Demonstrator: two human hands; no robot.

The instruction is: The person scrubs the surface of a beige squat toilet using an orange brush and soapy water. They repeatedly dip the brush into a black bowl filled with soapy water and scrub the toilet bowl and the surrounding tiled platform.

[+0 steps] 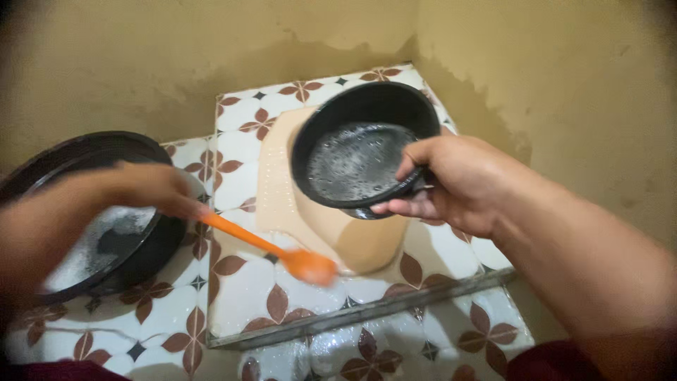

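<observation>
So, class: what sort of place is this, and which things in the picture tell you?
Probably a home washing-up corner. The right hand holds a black pan with suds inside, the left hand holds an orange spoon, and the patterned tiles are wet beside plain walls.

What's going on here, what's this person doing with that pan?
A person is handling soapy cookware over a floral-patterned tiled surface. Their right hand grips a small black pan by its side and tilts it, showing suds inside. Their left hand holds an orange spatula, blade low over the tiles. A larger black pan with foam in it sits at the left, and a beige cutting board lies under the small pan, near the wall corner.
</observation>
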